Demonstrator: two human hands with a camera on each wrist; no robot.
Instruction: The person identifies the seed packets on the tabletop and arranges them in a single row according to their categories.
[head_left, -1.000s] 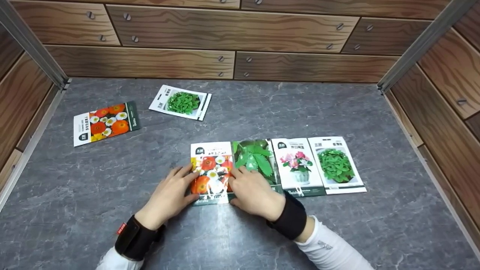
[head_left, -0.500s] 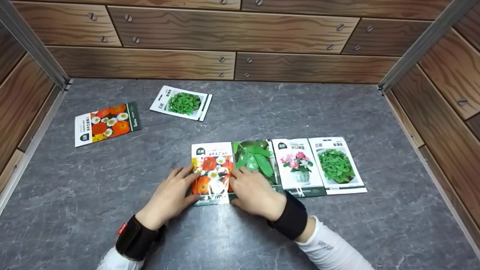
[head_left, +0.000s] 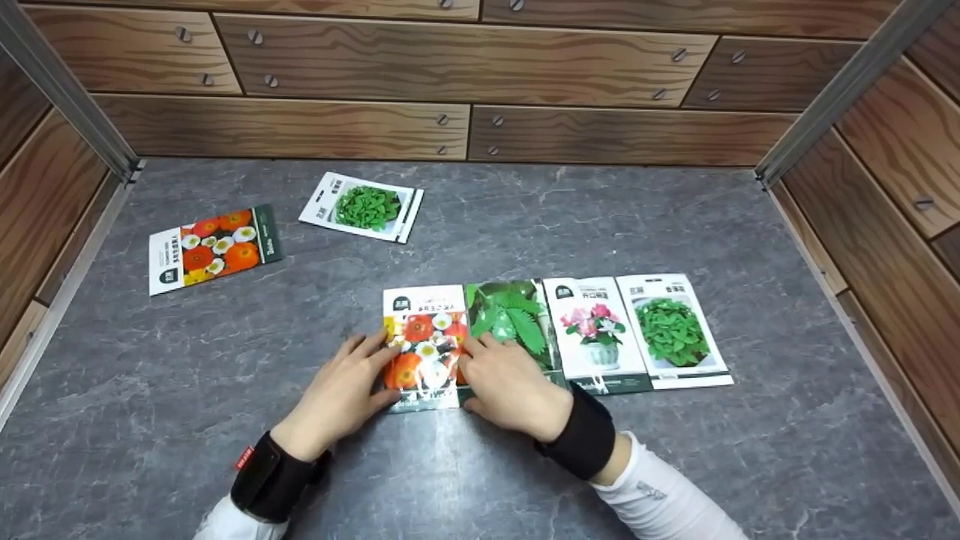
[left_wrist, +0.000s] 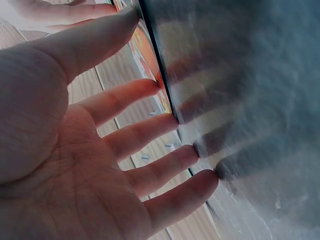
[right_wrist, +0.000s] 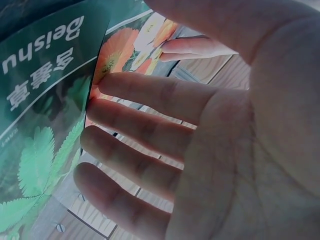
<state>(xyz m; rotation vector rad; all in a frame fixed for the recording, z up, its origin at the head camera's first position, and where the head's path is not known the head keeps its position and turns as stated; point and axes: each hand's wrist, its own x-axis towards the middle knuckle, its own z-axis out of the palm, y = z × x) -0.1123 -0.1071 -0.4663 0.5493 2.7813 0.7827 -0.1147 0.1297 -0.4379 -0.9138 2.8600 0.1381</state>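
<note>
A seed packet with orange and white flowers lies flat at the left end of a row of packets. My left hand touches its left edge with spread, fairly straight fingers; in the left wrist view the fingertips meet the packet edge and the tabletop. From the other side my right hand rests at the seam with the green-leaf seed packet, partly covering that one. The right wrist view shows these fingers extended, tips on the seam. Neither hand grips anything.
Continuing the row rightward are a pink-flower packet and a green-herb packet. Farther back on the left lie another orange-flower packet and another herb packet, both turned sideways. Wood-patterned walls enclose the grey tabletop.
</note>
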